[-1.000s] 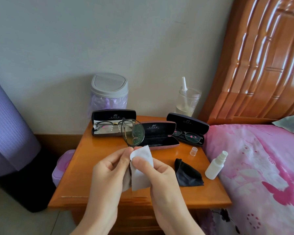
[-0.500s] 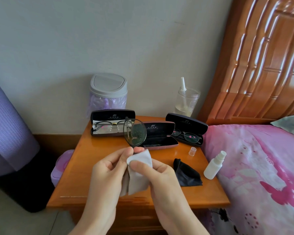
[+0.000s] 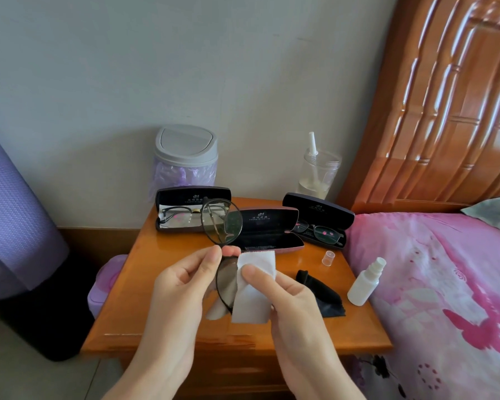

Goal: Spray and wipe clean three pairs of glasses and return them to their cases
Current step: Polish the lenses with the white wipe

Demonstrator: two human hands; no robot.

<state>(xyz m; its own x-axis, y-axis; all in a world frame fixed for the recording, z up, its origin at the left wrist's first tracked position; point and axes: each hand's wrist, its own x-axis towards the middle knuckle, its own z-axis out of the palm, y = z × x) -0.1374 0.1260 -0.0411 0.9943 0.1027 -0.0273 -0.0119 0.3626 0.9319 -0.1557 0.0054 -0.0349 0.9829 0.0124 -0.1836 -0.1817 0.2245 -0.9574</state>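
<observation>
The left hand (image 3: 182, 287), in the lower middle of the frame, pinches a pair of thin-rimmed round glasses (image 3: 221, 220) at the bridge between thumb and forefinger. The glasses stand on end, with one lens above the fingers and the other below. The right hand (image 3: 286, 295) grips a white wiping cloth (image 3: 254, 287) wrapped round the lower lens. Its thumb presses on the near side, and its other fingers are hidden behind the cloth. The raised lens covers parts of two cases behind it.

Three dark hard-shell cases, all open, sit along the far edge of the orange-brown wooden bedside table (image 3: 145, 284). The left case (image 3: 191, 194) holds dark-framed glasses (image 3: 176, 215). The middle case (image 3: 272, 235), pinkish outside, shows its dark lining. The right case (image 3: 318, 209), at the table's upper right corner, holds another dark-framed pair (image 3: 321, 232).

A crumpled black cloth (image 3: 321, 293) lies right of the hands, with a small clear plastic cap (image 3: 328, 258) just above it. A white spray bottle (image 3: 364, 281), uncapped and tilted, sits at the table's right edge beside the pink flowered bedspread (image 3: 445, 284).

Behind the cases, against the wall, are a grey swing-lid bin (image 3: 185, 148) with a purple liner and a clear plastic jar (image 3: 318, 174) with a white nozzle sticking out. A carved wooden headboard (image 3: 445, 96) fills the upper right. A purple ribbed roll (image 3: 12, 212) fills the left edge.
</observation>
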